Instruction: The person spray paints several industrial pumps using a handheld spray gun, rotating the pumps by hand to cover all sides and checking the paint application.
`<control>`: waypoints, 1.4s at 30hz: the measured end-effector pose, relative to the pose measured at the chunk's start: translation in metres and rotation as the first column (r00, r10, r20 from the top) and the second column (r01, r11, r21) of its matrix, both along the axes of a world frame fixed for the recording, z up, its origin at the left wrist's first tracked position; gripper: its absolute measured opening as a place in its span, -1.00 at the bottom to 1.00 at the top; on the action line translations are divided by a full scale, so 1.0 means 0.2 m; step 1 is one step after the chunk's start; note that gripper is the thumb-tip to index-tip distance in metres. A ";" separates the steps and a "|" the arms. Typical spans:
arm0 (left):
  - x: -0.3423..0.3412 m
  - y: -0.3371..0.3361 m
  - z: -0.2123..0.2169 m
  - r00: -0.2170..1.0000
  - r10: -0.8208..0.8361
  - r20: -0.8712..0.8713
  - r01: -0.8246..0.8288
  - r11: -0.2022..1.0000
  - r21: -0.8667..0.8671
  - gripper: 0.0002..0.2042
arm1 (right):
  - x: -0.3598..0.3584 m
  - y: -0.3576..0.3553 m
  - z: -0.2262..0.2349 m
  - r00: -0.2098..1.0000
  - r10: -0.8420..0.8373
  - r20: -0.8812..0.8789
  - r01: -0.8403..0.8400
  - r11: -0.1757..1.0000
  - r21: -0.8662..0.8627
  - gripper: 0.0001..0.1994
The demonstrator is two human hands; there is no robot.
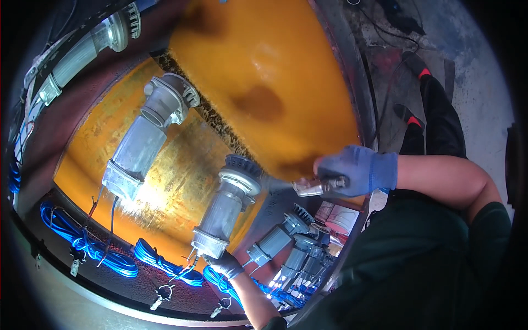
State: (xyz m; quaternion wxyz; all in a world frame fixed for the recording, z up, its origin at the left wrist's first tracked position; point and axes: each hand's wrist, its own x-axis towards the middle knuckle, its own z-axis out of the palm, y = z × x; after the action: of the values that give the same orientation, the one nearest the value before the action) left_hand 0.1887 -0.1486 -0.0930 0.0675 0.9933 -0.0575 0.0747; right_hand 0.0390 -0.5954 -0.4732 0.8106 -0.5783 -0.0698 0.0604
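Note:
A grey submersible pump [214, 214] hangs upside down and tilted in front of me, with a dark ribbed rim at its upper end. My left hand [224, 265], in a grey glove, is closed at the pump's lower end; some of its fingers are hidden. A metal spray gun [316, 188] is in my right hand [355, 171], which wears a blue-grey glove. Its nozzle points left at the pump's upper end, and a pale mist shows between them. Below the pump lies a tied coil of blue cable [168, 264].
Another grey pump [137, 146] hangs to the left, a third [82, 60] at the far upper left. Smaller grey pumps [275, 239] stand at lower right beside a white-and-red container [341, 219]. An orange-coated panel [264, 71] stands behind. Clips [161, 297] line the near edge.

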 end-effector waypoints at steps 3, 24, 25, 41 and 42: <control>-0.01 -0.02 0.00 0.992 0.119 -0.039 -0.124 0.893 -0.433 -0.42 | 0.02 0.05 -0.02 0.981 -0.191 0.010 0.190 0.979 0.070 -0.70; 0.01 -0.28 -0.08 0.962 0.269 0.049 -0.255 0.948 -0.190 -0.48 | -0.02 -0.08 0.16 0.799 0.567 0.202 -0.453 0.788 -0.418 -0.59; 0.04 -0.31 -0.10 0.982 0.186 0.042 -0.187 0.982 0.010 -0.52 | -0.06 -0.06 0.15 0.846 0.476 0.238 -0.377 0.852 -0.364 -0.57; 0.23 -0.05 -0.08 0.987 0.160 -0.011 -0.139 0.815 -0.563 -0.57 | 0.14 -0.39 0.43 0.971 -0.234 0.046 0.238 0.966 -0.101 -0.71; 0.24 0.03 -0.08 0.989 0.140 0.040 -0.104 0.872 -0.479 -0.53 | 0.18 -0.42 0.49 0.980 -0.193 0.050 0.197 0.973 -0.116 -0.70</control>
State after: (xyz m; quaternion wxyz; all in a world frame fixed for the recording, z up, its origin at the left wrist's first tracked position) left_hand 0.2369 -0.1418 -0.1087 0.3021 0.9445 0.0227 0.1267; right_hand 0.0753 -0.6792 -0.3753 0.7749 -0.6311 -0.0243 -0.0263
